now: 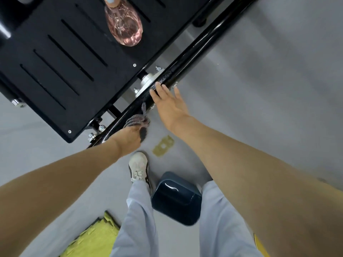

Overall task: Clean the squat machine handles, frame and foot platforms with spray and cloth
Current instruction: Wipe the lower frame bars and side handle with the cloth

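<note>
Head view: a grey striped woven cloth [135,120] is being gripped in the curled fingers of the left hand [129,137] and pressed against the glossy black round frame tube [193,56]. The tube is running diagonally along the near edge of the black slotted metal foot platform [55,67]. The right hand [168,104] is being held wide with the fingers straight. Its fingertips are being rested on the tube just beside a silver bolted flange [148,81], and nothing is being held in it.

The step in hand is being judged as the wiping of the frame. For it to be done well, the cloth is best being wrapped around the tube so that the hidden underside is being reached. It is then best being drawn along the length in overlapping strokes. The bolt heads and the flange are being taken as likely snag points.

Speckles, perhaps droplets, are being shown on the tube near the right fingertips, so that stretch is probably wet and not yet wiped. The tube is appearing smooth and reflective, and the platform matt, with long narrow slots where dust may be collecting. A clear pink plastic spray bottle [123,26] is sitting on the platform, well apart from both hands.
</note>
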The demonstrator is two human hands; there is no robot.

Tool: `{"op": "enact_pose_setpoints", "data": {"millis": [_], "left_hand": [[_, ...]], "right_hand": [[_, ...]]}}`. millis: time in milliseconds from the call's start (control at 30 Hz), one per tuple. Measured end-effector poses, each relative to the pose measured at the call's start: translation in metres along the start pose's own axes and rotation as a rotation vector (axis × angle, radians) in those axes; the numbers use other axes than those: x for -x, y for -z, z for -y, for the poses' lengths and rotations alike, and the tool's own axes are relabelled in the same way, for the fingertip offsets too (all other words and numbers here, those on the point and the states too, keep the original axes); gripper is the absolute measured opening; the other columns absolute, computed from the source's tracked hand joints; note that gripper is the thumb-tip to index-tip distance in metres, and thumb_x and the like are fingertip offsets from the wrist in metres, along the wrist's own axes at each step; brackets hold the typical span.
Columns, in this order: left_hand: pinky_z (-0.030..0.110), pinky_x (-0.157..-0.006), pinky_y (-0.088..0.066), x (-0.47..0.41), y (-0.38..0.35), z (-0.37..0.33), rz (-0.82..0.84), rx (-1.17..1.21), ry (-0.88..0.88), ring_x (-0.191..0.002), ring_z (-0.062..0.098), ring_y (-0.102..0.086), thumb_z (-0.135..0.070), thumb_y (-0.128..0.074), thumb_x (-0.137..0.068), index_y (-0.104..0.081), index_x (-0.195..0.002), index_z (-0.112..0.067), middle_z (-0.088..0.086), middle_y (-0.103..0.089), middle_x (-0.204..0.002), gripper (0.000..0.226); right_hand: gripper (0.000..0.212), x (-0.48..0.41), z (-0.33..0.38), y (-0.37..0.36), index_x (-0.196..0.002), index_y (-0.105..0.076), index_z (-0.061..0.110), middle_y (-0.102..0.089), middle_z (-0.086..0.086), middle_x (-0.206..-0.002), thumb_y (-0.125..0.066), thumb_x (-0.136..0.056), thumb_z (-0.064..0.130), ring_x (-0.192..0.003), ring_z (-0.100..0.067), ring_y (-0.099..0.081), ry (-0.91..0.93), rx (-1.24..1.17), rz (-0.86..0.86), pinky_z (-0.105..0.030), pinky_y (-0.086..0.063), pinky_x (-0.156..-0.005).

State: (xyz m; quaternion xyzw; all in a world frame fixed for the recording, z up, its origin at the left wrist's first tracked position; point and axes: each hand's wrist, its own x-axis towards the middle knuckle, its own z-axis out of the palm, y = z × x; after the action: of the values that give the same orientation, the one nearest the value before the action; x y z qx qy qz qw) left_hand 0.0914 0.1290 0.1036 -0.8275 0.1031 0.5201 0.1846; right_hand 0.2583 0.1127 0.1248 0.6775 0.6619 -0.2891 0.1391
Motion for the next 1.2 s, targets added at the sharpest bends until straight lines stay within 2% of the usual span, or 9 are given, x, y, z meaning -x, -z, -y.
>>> {"op": "enact_pose_setpoints", "data": {"millis": [67,167,267,400,500,600,733,1033,1200], "left_hand": [[0.045,-0.118,-0.007,0.010,0.004,-0.008,0.127,0.044,-0.067,-0.117,0.028,-0.052,-0.006,-0.045,-0.094,-0.063,-0.111,-0.005,0.010,-0.065,-0.117,0.024],[0.046,-0.118,-0.009,-0.001,0.005,-0.005,0.041,-0.001,0.002,-0.123,0.030,-0.047,-0.010,-0.044,-0.096,-0.059,-0.122,-0.005,0.012,-0.059,-0.125,0.030],[0.047,-0.117,-0.006,-0.020,0.000,-0.008,-0.016,-0.058,0.102,-0.139,0.037,-0.028,-0.020,-0.037,-0.100,-0.038,-0.142,0.001,0.022,-0.038,-0.146,0.046],[0.040,-0.116,-0.017,-0.017,-0.012,-0.035,-0.012,0.142,0.152,-0.133,0.031,-0.039,-0.022,-0.033,-0.100,-0.016,-0.146,0.009,0.019,-0.042,-0.142,0.058],[0.042,-0.118,-0.016,0.007,-0.034,-0.055,-0.044,0.123,0.088,-0.138,0.035,-0.030,-0.021,-0.038,-0.099,-0.007,-0.145,0.014,0.026,-0.029,-0.148,0.066],[0.051,-0.117,-0.013,0.034,-0.071,-0.077,-0.070,0.009,0.060,-0.139,0.044,-0.023,-0.015,-0.038,-0.097,-0.016,-0.144,0.014,0.031,-0.025,-0.149,0.060],[0.053,-0.109,-0.027,0.054,-0.099,-0.090,-0.021,-0.079,0.018,-0.124,0.046,-0.041,0.005,-0.037,-0.077,-0.056,-0.124,0.008,0.029,-0.052,-0.126,0.051],[0.042,-0.112,-0.027,0.024,-0.076,-0.088,0.071,0.060,0.036,-0.120,0.031,-0.047,-0.015,-0.044,-0.095,-0.057,-0.124,-0.005,0.011,-0.059,-0.124,0.034],[0.039,-0.112,-0.028,0.040,-0.085,-0.088,0.002,0.216,0.060,-0.118,0.028,-0.050,-0.010,-0.047,-0.093,-0.062,-0.118,-0.008,0.009,-0.061,-0.121,0.029]], "right_hand": [[0.096,0.001,0.001,-0.001,-0.153,0.006,0.013,0.014,-0.008,-0.160,-0.053,-0.081,-0.009,-0.148,-0.023,0.007,-0.006,-0.028,-0.005,-0.045,0.003,-0.120],[0.094,0.006,0.010,-0.005,-0.153,0.007,0.012,0.015,-0.010,-0.159,-0.051,-0.082,-0.008,-0.148,-0.024,0.010,-0.041,-0.031,-0.052,-0.046,0.003,-0.120],[0.096,0.019,0.018,-0.015,-0.151,0.012,0.011,0.019,-0.013,-0.158,-0.050,-0.081,-0.009,-0.147,-0.026,0.014,-0.114,-0.082,-0.109,-0.046,0.002,-0.120],[0.108,0.041,0.047,-0.039,-0.148,0.021,0.010,0.028,-0.013,-0.155,-0.060,-0.079,-0.006,-0.145,-0.027,0.019,-0.094,-0.094,-0.054,-0.048,0.002,-0.119],[0.103,0.042,0.070,-0.049,-0.149,0.021,0.012,0.031,-0.011,-0.154,-0.057,-0.083,-0.002,-0.145,-0.026,0.021,-0.041,-0.092,-0.036,-0.048,0.002,-0.119],[0.097,0.036,0.092,-0.049,-0.150,0.019,0.013,0.029,-0.011,-0.155,-0.052,-0.086,-0.002,-0.145,-0.026,0.020,0.030,-0.086,-0.037,-0.049,0.002,-0.119],[0.093,0.028,0.103,-0.047,-0.151,0.017,0.015,0.028,-0.010,-0.155,-0.047,-0.087,-0.006,-0.145,-0.027,0.020,0.053,-0.077,-0.007,-0.050,0.001,-0.119],[0.109,0.024,0.107,-0.041,-0.150,0.018,0.014,0.028,-0.012,-0.155,-0.064,-0.080,-0.002,-0.145,-0.028,0.020,0.012,0.012,0.096,-0.049,-0.001,-0.119],[0.106,0.025,0.100,-0.038,-0.151,0.017,0.017,0.028,-0.008,-0.155,-0.054,-0.078,-0.014,-0.145,-0.025,0.019,0.038,0.046,0.111,-0.048,-0.007,-0.120]]}}
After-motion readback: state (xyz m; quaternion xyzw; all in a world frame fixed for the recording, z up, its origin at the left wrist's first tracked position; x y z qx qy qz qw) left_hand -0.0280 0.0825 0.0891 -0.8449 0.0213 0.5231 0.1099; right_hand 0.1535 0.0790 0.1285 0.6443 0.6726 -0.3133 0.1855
